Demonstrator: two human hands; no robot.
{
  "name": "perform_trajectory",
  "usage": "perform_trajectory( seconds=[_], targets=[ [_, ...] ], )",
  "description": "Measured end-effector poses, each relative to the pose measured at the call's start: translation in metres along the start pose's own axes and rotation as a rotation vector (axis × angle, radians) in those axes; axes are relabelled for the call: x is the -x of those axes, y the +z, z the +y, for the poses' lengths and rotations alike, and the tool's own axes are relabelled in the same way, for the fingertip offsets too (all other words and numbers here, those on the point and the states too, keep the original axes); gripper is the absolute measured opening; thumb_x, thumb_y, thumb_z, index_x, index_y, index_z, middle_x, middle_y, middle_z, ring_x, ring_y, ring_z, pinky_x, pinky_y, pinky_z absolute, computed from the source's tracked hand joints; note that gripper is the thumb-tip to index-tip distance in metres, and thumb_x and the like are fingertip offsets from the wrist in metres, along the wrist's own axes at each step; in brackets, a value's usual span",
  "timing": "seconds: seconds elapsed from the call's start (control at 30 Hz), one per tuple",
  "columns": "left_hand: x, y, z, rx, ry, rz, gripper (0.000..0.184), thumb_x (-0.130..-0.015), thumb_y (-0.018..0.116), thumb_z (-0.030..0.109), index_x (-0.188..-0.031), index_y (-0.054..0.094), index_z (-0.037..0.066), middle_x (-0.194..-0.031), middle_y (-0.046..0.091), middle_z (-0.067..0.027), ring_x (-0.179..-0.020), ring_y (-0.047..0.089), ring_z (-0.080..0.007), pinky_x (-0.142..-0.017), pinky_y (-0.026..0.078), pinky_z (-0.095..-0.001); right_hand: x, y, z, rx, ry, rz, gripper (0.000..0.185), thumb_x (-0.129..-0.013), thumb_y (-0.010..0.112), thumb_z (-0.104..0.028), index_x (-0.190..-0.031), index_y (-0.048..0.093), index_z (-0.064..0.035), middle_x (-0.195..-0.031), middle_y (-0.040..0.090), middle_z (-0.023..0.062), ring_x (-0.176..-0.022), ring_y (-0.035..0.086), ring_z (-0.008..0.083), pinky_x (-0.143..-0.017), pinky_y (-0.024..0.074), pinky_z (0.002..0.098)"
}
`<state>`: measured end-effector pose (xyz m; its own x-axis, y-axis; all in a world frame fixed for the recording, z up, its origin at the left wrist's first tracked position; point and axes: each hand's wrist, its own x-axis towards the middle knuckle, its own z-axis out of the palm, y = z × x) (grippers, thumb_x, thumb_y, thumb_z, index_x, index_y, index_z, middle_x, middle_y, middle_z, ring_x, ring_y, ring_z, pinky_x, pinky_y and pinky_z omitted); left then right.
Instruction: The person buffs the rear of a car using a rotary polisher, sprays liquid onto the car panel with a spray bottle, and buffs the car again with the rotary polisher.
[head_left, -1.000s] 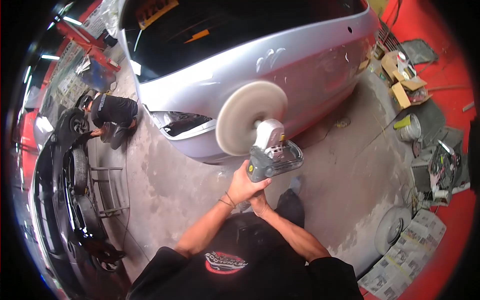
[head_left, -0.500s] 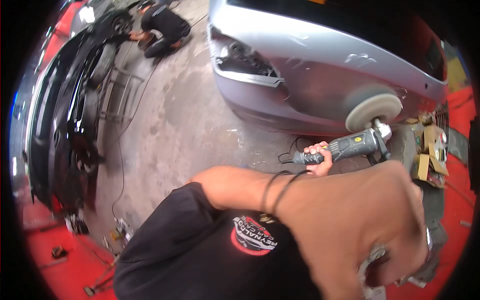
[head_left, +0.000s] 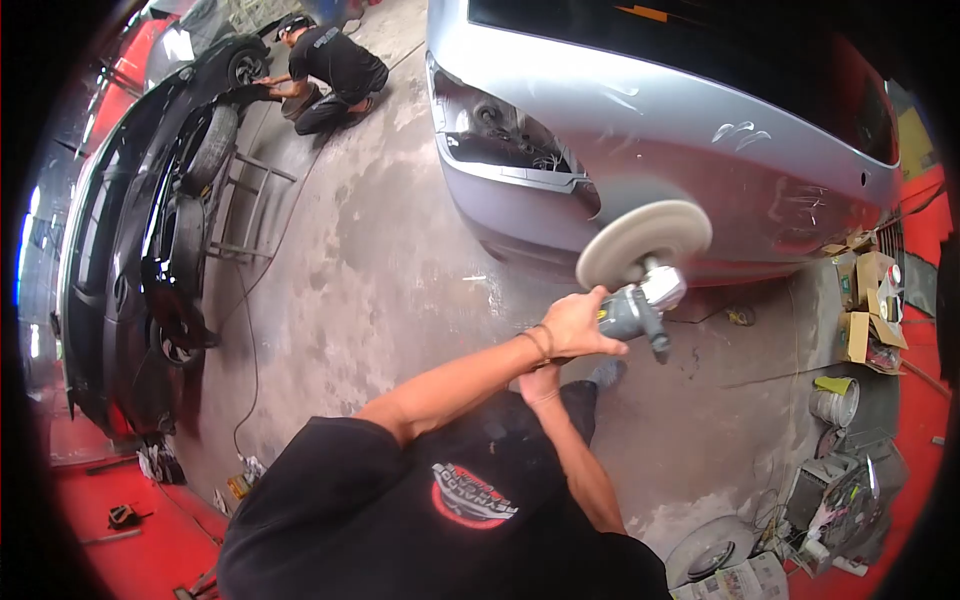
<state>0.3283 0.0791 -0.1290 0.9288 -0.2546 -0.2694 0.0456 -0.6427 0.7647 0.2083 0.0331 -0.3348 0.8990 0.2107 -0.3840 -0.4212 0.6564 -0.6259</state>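
Observation:
My left hand (head_left: 578,325), a dark band at its wrist, is closed around the grey body of a polisher (head_left: 625,315) just behind its metal head. Partly hidden under the left wrist, my right hand (head_left: 541,384) is closed at the rear of the tool. A large round whitish pad (head_left: 645,240) is mounted on the polisher, tilted toward the silver car (head_left: 720,170). Whether the pad touches the bodywork I cannot tell. White smears and dull patches mark the car's panel beside its open lamp recess (head_left: 500,125).
Black car parts and a wheel stand on a metal rack (head_left: 250,205) at left. A co-worker (head_left: 335,70) crouches at the far left. Cardboard boxes (head_left: 868,335), a white bucket (head_left: 835,400) and loose parts lie at right. A cable (head_left: 250,370) runs along the floor.
My left hand has come down from close to the camera and taken hold of the polisher. The tool and pad have shifted left in view, toward the lamp recess.

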Motion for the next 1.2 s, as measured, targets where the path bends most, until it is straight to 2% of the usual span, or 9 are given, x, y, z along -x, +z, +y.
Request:
perform_trajectory(
  seconds=[0.1, 0.2, 0.4, 0.53, 0.57, 0.83, 0.9, 1.07, 1.2],
  targets=[
    [0.025, -0.027, -0.041, 0.015, 0.026, 0.030, 0.099, -0.072, 0.093, 0.059, -0.137, 0.061, -0.007, -0.104, 0.078, -0.0316, -0.103, 0.078, -0.0497, -0.094, 0.061, -0.0537, 0.001, 0.041, 0.043, 0.368, -0.127, -0.025, 0.044, -0.107, 0.072, -0.053, -0.137, 0.061, -0.0232, -0.117, 0.062, -0.0056, -0.105, 0.064, 0.0113, -0.089, 0.0547, 0.0332],
    [0.047, -0.064, -0.050, -0.043, 0.015, 0.085, 0.098, -0.071, 0.093, 0.058, -0.138, 0.061, -0.006, -0.105, 0.078, -0.0317, -0.103, 0.078, -0.0504, -0.093, 0.062, -0.0535, -0.003, 0.075, 0.071, 0.061, -0.046, -0.101, 0.053, -0.107, 0.072, -0.054, -0.140, 0.060, -0.0148, -0.122, 0.063, -0.0012, -0.107, 0.066, 0.0151, -0.088, 0.0555, 0.0344],
    [0.078, -0.142, -0.064, 0.245, 0.217, 0.269, 0.072, -0.074, 0.096, 0.013, -0.138, 0.065, -0.003, -0.113, 0.082, -0.0149, -0.103, 0.078, -0.0183, -0.096, 0.063, -0.0386, -0.036, 0.172, 0.055, 0.720, -0.517, -0.199, 0.048, -0.101, 0.079, -0.028, -0.139, 0.063, -0.0031, -0.133, 0.070, 0.0142, -0.121, 0.070, 0.0298, -0.099, 0.0581, 0.0439],
    [0.088, -0.182, -0.087, 0.354, 0.229, 0.322, 0.049, -0.079, 0.092, 0.012, -0.123, 0.076, -0.003, -0.114, 0.083, -0.0095, -0.099, 0.078, -0.0190, -0.093, 0.063, -0.0381, -0.034, 0.224, 0.005, 0.616, -0.378, -0.303, 0.039, -0.093, 0.084, -0.024, -0.128, 0.073, -0.0089, -0.123, 0.080, 0.0125, -0.119, 0.076, 0.0302, -0.104, 0.0594, 0.0444],
    [0.093, -0.187, -0.079, 0.298, 0.211, 0.320, 0.036, -0.087, 0.087, 0.023, -0.116, 0.081, 0.002, -0.114, 0.080, -0.0045, -0.102, 0.074, -0.0184, -0.094, 0.059, -0.0385, -0.030, 0.232, -0.007, 0.629, -0.359, -0.267, 0.042, -0.094, 0.086, -0.024, -0.129, 0.071, -0.0057, -0.121, 0.080, 0.0138, -0.118, 0.077, 0.0290, -0.102, 0.0599, 0.0437],
    [0.068, -0.157, -0.109, 0.405, 0.183, 0.223, 0.058, -0.079, 0.095, 0.016, -0.130, 0.073, -0.001, -0.122, 0.080, -0.0103, -0.110, 0.075, -0.0212, -0.101, 0.061, -0.0394, -0.049, 0.199, 0.013, 0.875, -0.486, -0.154, 0.042, -0.096, 0.082, -0.029, -0.131, 0.072, -0.0090, -0.116, 0.081, 0.0146, -0.114, 0.077, 0.0357, -0.097, 0.0598, 0.0491],
    [0.059, -0.139, -0.105, 0.474, 0.222, 0.095, 0.085, -0.074, 0.100, 0.024, -0.144, 0.062, -0.003, -0.128, 0.079, -0.0148, -0.116, 0.076, -0.0245, -0.106, 0.060, -0.0419, -0.049, 0.173, 0.038, 1.007, -0.608, -0.092, 0.044, -0.100, 0.073, -0.026, -0.140, 0.067, -0.0103, -0.129, 0.076, 0.0148, -0.119, 0.073, 0.0376, -0.097, 0.0582, 0.0509],
    [0.023, -0.091, -0.056, 0.123, 0.194, -0.001, 0.078, -0.076, 0.097, 0.030, -0.138, 0.065, -0.006, -0.117, 0.080, -0.0185, -0.112, 0.077, -0.0255, -0.103, 0.061, -0.0416, -0.058, 0.121, 0.084, 1.212, -0.686, 0.181, 0.060, -0.112, 0.059, -0.030, -0.165, 0.044, -0.0061, -0.152, 0.059, 0.0142, -0.139, 0.059, 0.0287, -0.113, 0.0491, 0.0503],
    [-0.010, -0.061, -0.027, -0.221, 0.100, -0.117, 0.090, -0.068, 0.093, 0.058, -0.122, 0.066, -0.008, -0.100, 0.079, -0.0298, -0.099, 0.080, -0.0459, -0.091, 0.062, -0.0511, -0.062, 0.103, 0.076, 0.765, -0.572, 0.195, 0.043, -0.117, 0.055, -0.033, -0.152, 0.051, -0.0080, -0.142, 0.062, 0.0088, -0.130, 0.061, 0.0226, -0.108, 0.0522, 0.0445]
  ],
)
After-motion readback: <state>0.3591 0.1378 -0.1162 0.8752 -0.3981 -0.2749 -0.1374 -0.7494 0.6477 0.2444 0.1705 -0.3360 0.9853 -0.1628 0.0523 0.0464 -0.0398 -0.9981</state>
